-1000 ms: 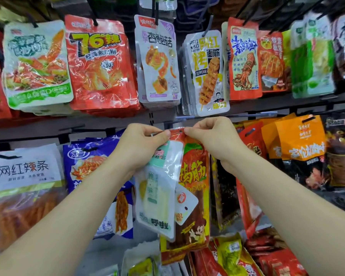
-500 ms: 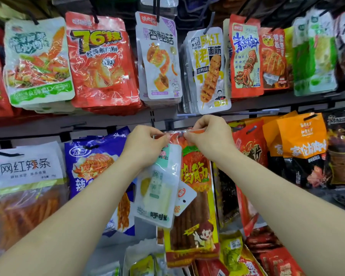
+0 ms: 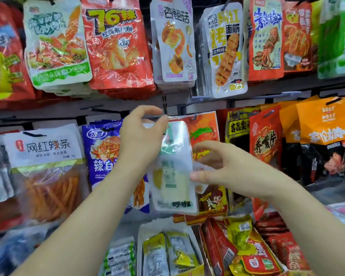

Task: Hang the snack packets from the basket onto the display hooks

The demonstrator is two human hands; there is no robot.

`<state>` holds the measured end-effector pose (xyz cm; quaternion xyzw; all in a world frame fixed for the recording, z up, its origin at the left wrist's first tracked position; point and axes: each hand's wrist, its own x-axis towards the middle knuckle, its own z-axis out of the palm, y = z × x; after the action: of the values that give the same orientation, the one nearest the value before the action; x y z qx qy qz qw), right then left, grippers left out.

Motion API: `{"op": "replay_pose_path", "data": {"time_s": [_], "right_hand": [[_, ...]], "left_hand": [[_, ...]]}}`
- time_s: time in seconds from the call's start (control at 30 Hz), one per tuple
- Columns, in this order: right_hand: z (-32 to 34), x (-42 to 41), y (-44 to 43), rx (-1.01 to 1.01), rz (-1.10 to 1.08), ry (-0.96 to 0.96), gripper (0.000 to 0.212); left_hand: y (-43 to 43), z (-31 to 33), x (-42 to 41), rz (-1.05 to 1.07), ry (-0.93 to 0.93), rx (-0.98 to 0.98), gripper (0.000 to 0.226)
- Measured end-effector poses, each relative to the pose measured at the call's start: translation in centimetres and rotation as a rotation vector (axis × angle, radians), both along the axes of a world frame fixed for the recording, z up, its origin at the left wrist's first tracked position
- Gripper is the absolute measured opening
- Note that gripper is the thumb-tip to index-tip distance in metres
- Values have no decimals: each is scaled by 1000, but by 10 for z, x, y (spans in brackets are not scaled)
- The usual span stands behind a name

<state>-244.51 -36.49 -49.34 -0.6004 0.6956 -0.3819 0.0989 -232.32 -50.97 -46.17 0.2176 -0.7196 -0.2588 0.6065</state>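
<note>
Pinching the glossy white packet [image 3: 173, 166] at its rounded top corner, our left hand [image 3: 141, 140] is holding it at the head view's centre, against a red-orange pouch [image 3: 204, 126]. Our right hand [image 3: 227, 168] is lying loose and spread, thumb touching the packet's 3 o'clock edge. At 9 o'clock a clear-windowed bag [image 3: 46, 156] is showing 网红辣条; at 11 o'clock a shiny red bag [image 3: 116, 46], 76°辣.

We log: left hand [image 3: 141, 142], right hand [image 3: 225, 168], two; pale packet [image 3: 173, 166], one; upper-row hanging stacks [image 3: 116, 46], perhaps eight, edges blurred.
</note>
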Motion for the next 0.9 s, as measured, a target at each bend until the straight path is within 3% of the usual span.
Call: {"op": "replay_pose_path", "data": {"time_s": [0.07, 0.13, 0.27, 0.33, 0.6, 0.7, 0.8, 0.87, 0.9], "right_hand": [[2, -6, 7, 67, 31, 24, 27], [14, -10, 16, -17, 61, -182, 11], [60, -15, 32, -226, -126, -629, 11], [94, -13, 38, -250, -169, -725, 19], [281, 17, 81, -241, -294, -747, 21], [345, 38, 99, -251, -381, -568, 22], [396, 64, 122, -297, -411, -289, 32], [423, 87, 137, -354, -356, -333, 31], [435, 97, 143, -394, -311, -445, 28]], "left_hand": [[6, 2, 1, -46, 94, 66, 10], [14, 11, 4, -84, 127, 137, 14], [31, 49, 19, -169, 7, 213, 16], [40, 78, 29, -197, -97, 217, 21], [82, 255, 82, -543, -440, 376, 23], [112, 322, 106, -524, -544, 210, 29], [143, 372, 135, -314, -602, -141, 34], [159, 394, 157, -197, -673, -253, 40], [166, 404, 169, -130, -701, -267, 40]]}}
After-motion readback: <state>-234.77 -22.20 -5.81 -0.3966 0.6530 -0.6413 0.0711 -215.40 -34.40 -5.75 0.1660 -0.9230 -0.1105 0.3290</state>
